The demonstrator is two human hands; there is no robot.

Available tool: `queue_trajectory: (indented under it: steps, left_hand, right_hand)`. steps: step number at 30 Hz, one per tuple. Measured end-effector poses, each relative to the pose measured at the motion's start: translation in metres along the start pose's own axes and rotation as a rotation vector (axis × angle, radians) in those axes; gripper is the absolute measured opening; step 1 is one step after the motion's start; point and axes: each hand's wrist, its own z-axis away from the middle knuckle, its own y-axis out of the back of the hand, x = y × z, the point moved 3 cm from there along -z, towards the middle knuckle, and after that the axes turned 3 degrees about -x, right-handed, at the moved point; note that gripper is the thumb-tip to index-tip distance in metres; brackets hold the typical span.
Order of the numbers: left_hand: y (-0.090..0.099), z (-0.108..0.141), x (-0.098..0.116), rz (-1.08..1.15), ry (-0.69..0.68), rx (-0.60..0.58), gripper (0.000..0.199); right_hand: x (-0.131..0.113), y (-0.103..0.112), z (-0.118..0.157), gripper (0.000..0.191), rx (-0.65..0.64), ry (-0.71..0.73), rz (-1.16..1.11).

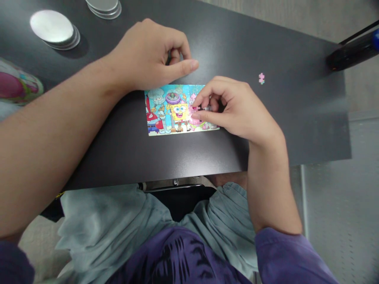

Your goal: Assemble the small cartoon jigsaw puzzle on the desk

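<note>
A nearly whole cartoon jigsaw puzzle (179,113) lies flat on the dark table, its picture showing a yellow square figure in the middle. Over the puzzle's right part, my right hand (233,104) has thumb and index finger closed in a pinch on a pink puzzle piece (194,109), partly covered by the fingertips. A small dark gap shows beside that piece. My left hand (158,55) rests at the puzzle's upper edge, fingers loosely curled and thumb apart, with nothing visible in it. One loose pink piece (261,78) lies to the right, away from both hands.
Two stacks of round silver lids, one stack (53,27) at the upper left and another stack (105,7) at the top edge, stand on the table (284,106). A colourful container (19,83) is at far left. A dark cylindrical object (352,51) lies at the right edge.
</note>
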Motion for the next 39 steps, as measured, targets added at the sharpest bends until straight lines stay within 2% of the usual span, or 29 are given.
queue_trajectory:
  steps: [2,4,7,8,11,12,14,16,19,22,25,29,34,39]
  left_hand:
    - [0.000,0.000,0.001,0.005,0.009,-0.007,0.040]
    - [0.001,0.000,0.003,0.007,0.020,-0.011,0.041]
    - [0.002,0.000,0.007,0.004,0.043,-0.013,0.041]
    - [0.002,0.000,0.008,0.000,0.054,-0.014,0.041]
    - [0.001,0.000,0.008,-0.005,0.087,-0.018,0.042]
    - [0.001,0.000,0.008,-0.007,0.091,-0.015,0.042]
    - [0.001,0.000,0.007,-0.010,0.088,-0.016,0.044]
    - [0.002,0.001,0.005,-0.012,0.081,-0.025,0.045]
    - [0.004,0.001,0.003,-0.011,0.085,-0.033,0.047]
    - [0.005,0.002,0.004,-0.008,0.092,-0.027,0.050]
    - [0.006,0.002,0.008,-0.036,0.138,-0.068,0.059]
    - [0.009,0.002,0.013,-0.066,0.208,-0.116,0.067]
    - [0.008,0.003,0.013,-0.051,0.207,-0.117,0.068]
    - [0.005,0.003,0.007,-0.055,0.194,-0.121,0.069]
  right_hand:
    - [-0.002,0.004,0.002,0.034,0.001,-0.010,-0.002]
    - [-0.007,0.016,0.007,0.042,0.066,-0.008,-0.016]
    - [-0.012,0.048,0.025,0.041,0.244,-0.048,0.031]
    - [-0.012,0.063,0.034,0.041,0.376,-0.055,0.047]
    - [0.000,0.093,0.060,0.033,0.392,-0.211,0.175]
    - [0.006,0.102,0.070,0.027,0.459,-0.272,0.234]
    - [0.024,0.110,0.085,0.027,0.378,-0.441,0.297]
    - [0.039,0.112,0.095,0.040,0.323,-0.531,0.302]
    - [0.054,0.109,0.099,0.048,0.281,-0.491,0.218]
    - [0.058,0.105,0.095,0.041,0.234,-0.427,0.168]
    - [0.058,0.103,0.092,0.039,0.196,-0.440,0.148]
    - [0.057,0.105,0.091,0.034,0.227,-0.438,0.164]
    - [0.054,0.105,0.089,0.017,0.221,-0.446,0.269]
    - [0.052,0.102,0.086,0.018,0.175,-0.470,0.217]
